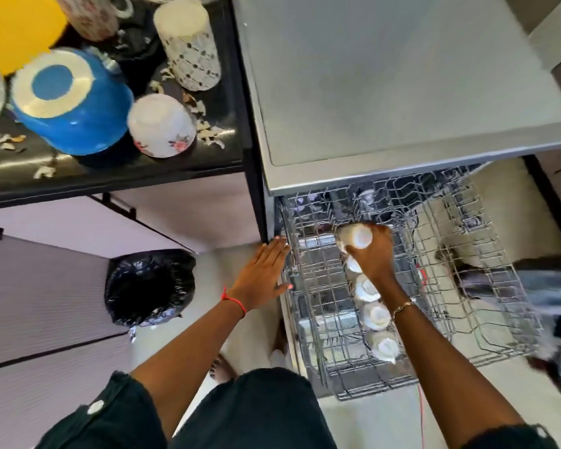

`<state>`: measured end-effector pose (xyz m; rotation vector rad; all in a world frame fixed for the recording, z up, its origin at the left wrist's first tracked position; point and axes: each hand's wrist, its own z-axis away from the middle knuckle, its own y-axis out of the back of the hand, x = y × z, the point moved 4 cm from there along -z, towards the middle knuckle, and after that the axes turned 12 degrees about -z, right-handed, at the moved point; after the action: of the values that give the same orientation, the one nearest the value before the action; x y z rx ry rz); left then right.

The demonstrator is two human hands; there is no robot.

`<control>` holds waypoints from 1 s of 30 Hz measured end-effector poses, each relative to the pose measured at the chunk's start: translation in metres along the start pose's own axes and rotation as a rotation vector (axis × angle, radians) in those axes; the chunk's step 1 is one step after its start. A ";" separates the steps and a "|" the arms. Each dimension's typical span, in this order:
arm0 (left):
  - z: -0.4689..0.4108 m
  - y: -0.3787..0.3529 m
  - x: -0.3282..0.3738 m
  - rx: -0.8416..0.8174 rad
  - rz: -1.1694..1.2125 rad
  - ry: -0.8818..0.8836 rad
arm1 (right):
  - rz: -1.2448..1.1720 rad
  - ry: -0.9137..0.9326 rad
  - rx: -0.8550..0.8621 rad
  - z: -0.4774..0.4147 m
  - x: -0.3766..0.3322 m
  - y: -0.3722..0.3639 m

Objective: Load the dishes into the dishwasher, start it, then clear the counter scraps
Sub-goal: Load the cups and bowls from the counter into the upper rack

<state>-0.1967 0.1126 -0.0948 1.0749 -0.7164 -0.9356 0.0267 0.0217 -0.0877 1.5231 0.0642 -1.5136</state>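
Note:
The dishwasher's wire upper rack (pixel 486 335) is pulled out below its grey top (pixel 386 76). My right hand (pixel 374 251) grips an upside-down white cup (pixel 353 236) over the rack's far left part. Several white cups (pixel 374 315) stand upside down in a row along the rack beneath my right wrist. My left hand (pixel 261 273) lies flat with straight fingers against the rack's left edge. On the black counter (pixel 110 175) at the upper left stand a blue pot (pixel 68 102), a flowered white bowl (pixel 162 124) and a tall patterned cup (pixel 188 43), all upside down, with pale scraps (pixel 208 131) scattered around them.
A bin lined with a black bag (pixel 149 286) stands on the floor left of the dishwasher. Something yellow (pixel 13 24) fills the top left corner. Pale cabinet fronts (pixel 46 286) run below the counter. Another person's legs (pixel 551 296) are at the right edge.

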 end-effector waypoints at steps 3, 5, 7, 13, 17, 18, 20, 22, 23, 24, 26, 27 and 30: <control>-0.020 -0.005 0.009 -0.022 -0.018 -0.015 | 0.035 -0.011 -0.011 -0.027 0.018 0.005; -0.031 -0.010 0.014 -0.047 -0.012 -0.030 | 0.037 -0.008 -0.017 -0.039 0.029 0.006; -0.042 -0.015 0.019 -0.072 -0.012 -0.033 | 0.010 0.005 -0.030 -0.050 0.041 0.005; -0.061 -0.029 0.026 -0.128 0.003 -0.026 | 0.028 -0.012 -0.096 -0.073 0.068 -0.008; -0.067 -0.034 0.028 -0.154 0.020 -0.031 | 0.090 0.010 -0.164 -0.084 0.079 -0.017; -0.068 -0.034 0.027 -0.154 0.020 -0.032 | 0.108 0.007 -0.184 -0.086 0.080 -0.019; -0.068 -0.035 0.026 -0.155 0.022 -0.038 | 0.146 0.006 -0.211 -0.091 0.082 -0.022; -0.069 -0.034 0.026 -0.156 0.019 -0.049 | 0.186 0.008 -0.247 -0.093 0.083 -0.026; -0.069 -0.034 0.027 -0.157 0.017 -0.051 | 0.206 0.010 -0.272 -0.094 0.083 -0.028; -0.069 -0.033 0.027 -0.158 0.011 -0.051 | 0.228 0.015 -0.296 -0.094 0.084 -0.030; -0.069 -0.033 0.028 -0.158 -0.004 -0.047 | 0.264 0.025 -0.325 -0.094 0.086 -0.033; -0.069 -0.033 0.028 -0.158 -0.011 -0.044 | 0.277 0.025 -0.336 -0.095 0.087 -0.034; -0.068 -0.034 0.029 -0.160 -0.022 -0.035 | 0.325 0.022 -0.369 -0.096 0.090 -0.039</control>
<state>-0.1351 0.1084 -0.1480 0.9291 -0.6486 -1.0154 0.0956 0.0529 -0.2026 1.1885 0.0984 -1.1526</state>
